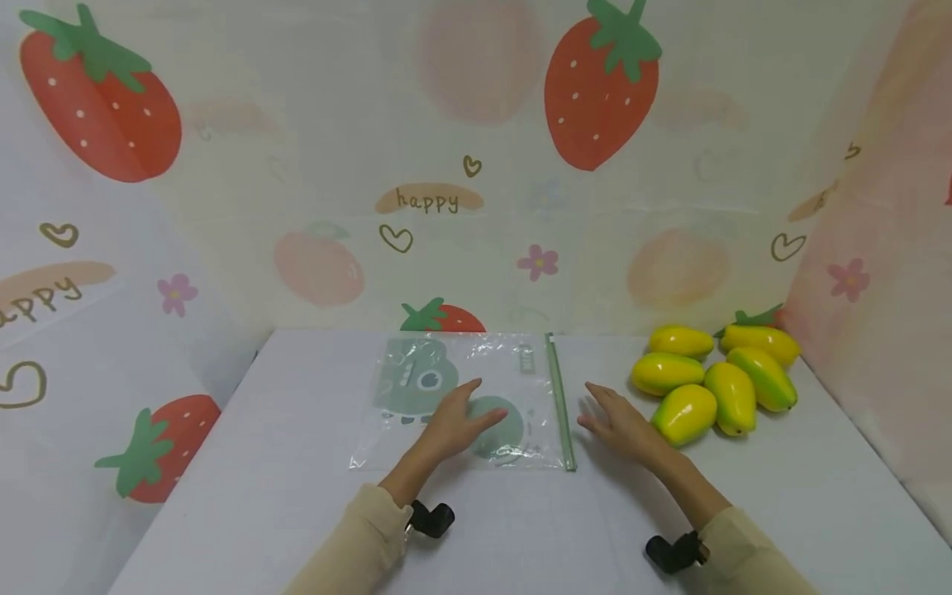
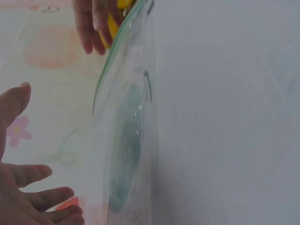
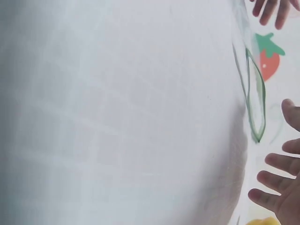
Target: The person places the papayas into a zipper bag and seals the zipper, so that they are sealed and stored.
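Observation:
A clear plastic zip bag (image 1: 461, 388) with a green dinosaur print lies on the white table, its green zip edge (image 1: 561, 405) toward the right. Over the bag's middle, my left hand (image 1: 449, 426) is held with fingers extended and nothing in its grasp. My right hand (image 1: 625, 426), also empty with fingers spread, is just right of the zip edge, beside the mangoes (image 1: 686, 415). In the right wrist view the bag's mouth (image 3: 257, 98) shows a gap between its two green edges. The left wrist view shows the bag (image 2: 126, 140) standing slightly puffed.
Several yellow-green mangoes sit in a cluster at the back right of the white table (image 1: 245, 496). A printed cloth (image 1: 446, 273) with strawberries and hearts rises behind the table and along both sides. Each wrist carries a small black camera (image 1: 433, 519).

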A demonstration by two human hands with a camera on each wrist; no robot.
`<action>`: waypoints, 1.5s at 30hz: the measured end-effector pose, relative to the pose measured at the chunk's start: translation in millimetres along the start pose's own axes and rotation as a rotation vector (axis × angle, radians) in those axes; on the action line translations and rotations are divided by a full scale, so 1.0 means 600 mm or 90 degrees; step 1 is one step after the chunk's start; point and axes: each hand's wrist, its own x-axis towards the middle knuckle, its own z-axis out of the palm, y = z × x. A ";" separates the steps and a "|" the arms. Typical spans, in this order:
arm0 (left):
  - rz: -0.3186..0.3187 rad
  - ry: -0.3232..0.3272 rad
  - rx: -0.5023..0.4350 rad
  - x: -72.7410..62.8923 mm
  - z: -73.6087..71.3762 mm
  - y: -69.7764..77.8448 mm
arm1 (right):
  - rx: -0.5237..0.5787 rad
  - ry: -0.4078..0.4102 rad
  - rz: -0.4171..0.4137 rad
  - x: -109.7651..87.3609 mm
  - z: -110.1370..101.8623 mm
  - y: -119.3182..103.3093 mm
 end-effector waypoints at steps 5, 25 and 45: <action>-0.015 0.004 -0.018 0.009 0.013 0.016 | 0.009 -0.026 0.007 0.014 0.006 0.001; 0.052 -0.053 -0.036 0.062 0.081 0.065 | -0.029 -0.022 -0.044 0.042 0.012 0.001; -0.010 0.015 0.012 0.081 0.133 0.088 | -0.094 -0.035 -0.092 0.057 0.027 -0.018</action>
